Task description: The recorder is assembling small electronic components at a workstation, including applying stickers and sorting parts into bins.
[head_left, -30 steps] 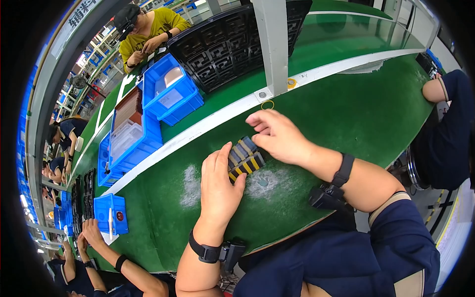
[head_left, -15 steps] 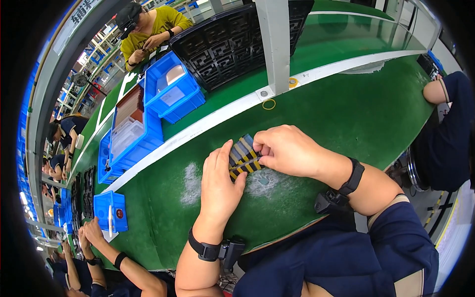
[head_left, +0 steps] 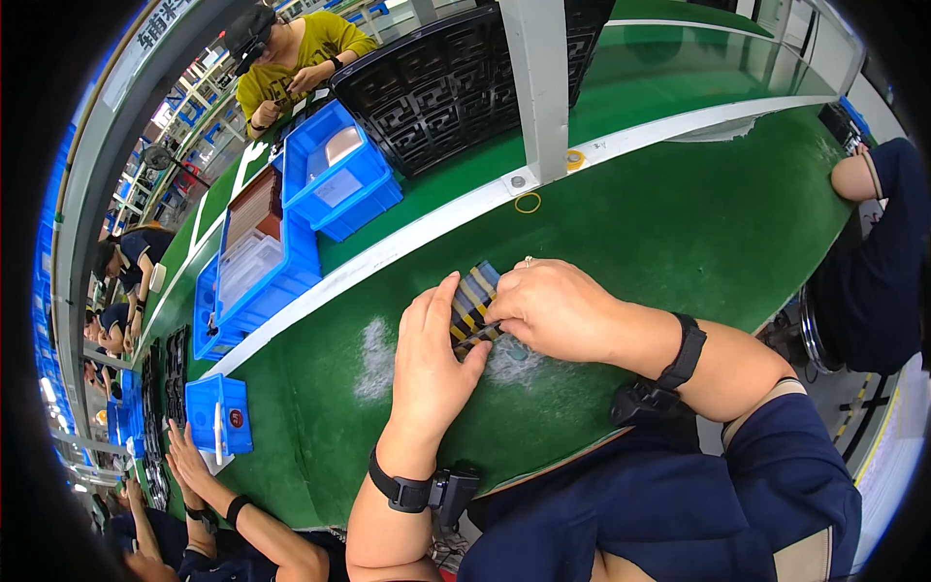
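Note:
A block of black, grey and yellow stripes (head_left: pixel 473 299) is tilted on the green tabletop between my hands. My left hand (head_left: pixel 424 354) is wrapped along its left side, fingers at the far end and thumb at the near end. Over its right side is my right hand (head_left: pixel 558 308), fingers pinched together against the stripes. The right fingertips are partly hidden, so what lies between them does not show. White dusty marks (head_left: pixel 376 361) cover the tabletop left of my left hand, with more under my right hand.
A yellow ring (head_left: pixel 527 203) lies beyond my hands, near a white post (head_left: pixel 539 97) and a tape roll (head_left: pixel 574 160). Blue bins (head_left: pixel 364 209) and a black lattice panel (head_left: pixel 436 92) stand past the white strip. A co-worker's hands (head_left: pixel 189 466) are near a small blue bin (head_left: pixel 242 412).
My right hand has shifted slightly left over the striped block, covering more of its near stripes. My left hand stays in place. The co-worker's hands at left have opened out.

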